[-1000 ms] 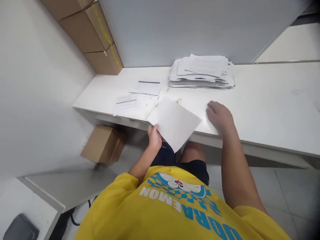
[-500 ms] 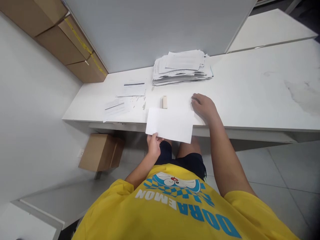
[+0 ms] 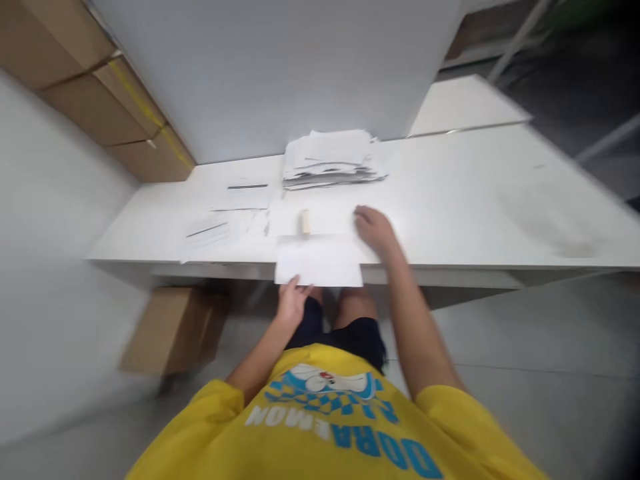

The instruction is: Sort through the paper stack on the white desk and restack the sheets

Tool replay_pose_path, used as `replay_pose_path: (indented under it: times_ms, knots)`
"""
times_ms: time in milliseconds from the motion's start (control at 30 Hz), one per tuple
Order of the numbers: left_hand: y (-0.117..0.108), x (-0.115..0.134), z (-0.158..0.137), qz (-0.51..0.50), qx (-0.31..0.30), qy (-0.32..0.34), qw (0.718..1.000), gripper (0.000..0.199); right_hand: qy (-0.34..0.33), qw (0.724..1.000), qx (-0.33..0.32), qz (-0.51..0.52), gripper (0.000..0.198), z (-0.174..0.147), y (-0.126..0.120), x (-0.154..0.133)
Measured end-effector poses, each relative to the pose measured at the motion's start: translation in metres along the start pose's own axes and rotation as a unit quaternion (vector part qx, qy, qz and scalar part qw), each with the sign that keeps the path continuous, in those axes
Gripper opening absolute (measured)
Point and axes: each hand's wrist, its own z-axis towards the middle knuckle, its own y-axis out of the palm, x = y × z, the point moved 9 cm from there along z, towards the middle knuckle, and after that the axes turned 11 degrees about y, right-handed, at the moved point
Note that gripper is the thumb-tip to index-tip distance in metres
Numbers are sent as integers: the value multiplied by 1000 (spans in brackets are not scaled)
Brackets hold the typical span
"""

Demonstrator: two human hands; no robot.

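A blank white sheet of paper (image 3: 320,259) lies over the front edge of the white table (image 3: 440,200), its near part sticking out above my legs. My left hand (image 3: 293,300) grips the sheet's near edge left of its middle, with the thumb on top. Beyond the sheet is a small cream block (image 3: 305,222) that looks like an eraser. My right hand (image 3: 374,229) rests on the table to the right of the block, clear of the sheet. Its fingers are curled together, and anything under them is hidden.
A thick stack of papers (image 3: 330,160) stands against the grey panel. Printed slips (image 3: 207,233) lie at the left, one reaching the front edge. Cardboard boxes (image 3: 150,160) are piled at the back left, and another box (image 3: 160,330) is under the table.
The view has swung, so the scene sits further left and lower, with some blur. The sheet's near edge looks more level. Both hands keep nearly the same places.
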Motion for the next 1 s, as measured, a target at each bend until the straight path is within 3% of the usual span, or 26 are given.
replay_pose_path:
  times_ms: [100, 267, 467, 633, 833, 933, 1000]
  knots:
    - [12, 6, 7, 20, -12, 2, 1000, 10, 1, 998, 18, -59, 37, 2, -3, -12]
    - [21, -5, 26, 14, -26, 30, 999, 19, -40, 998, -1, -58, 34, 23, 3, -12]
    - [26, -20, 1, 6, -21, -24, 999, 26, -25, 999, -17, -39, 36, 24, 2, -11]
    - [35, -21, -3, 18, -50, -42, 998, 30, 8, 999, -23, 22, 33, 26, 0, -4]
    - [55, -23, 21, 28, -87, -68, 994, 35, 47, 983, -39, 173, 42, 21, -12, 3]
    - [61, -24, 29, 45, -102, -73, 991, 35, -16, 996, -67, 52, 40, 19, -2, -10]
    - [61, -27, 26, 69, -150, -68, 984, 32, -61, 993, -70, -68, 37, 19, 9, -17]
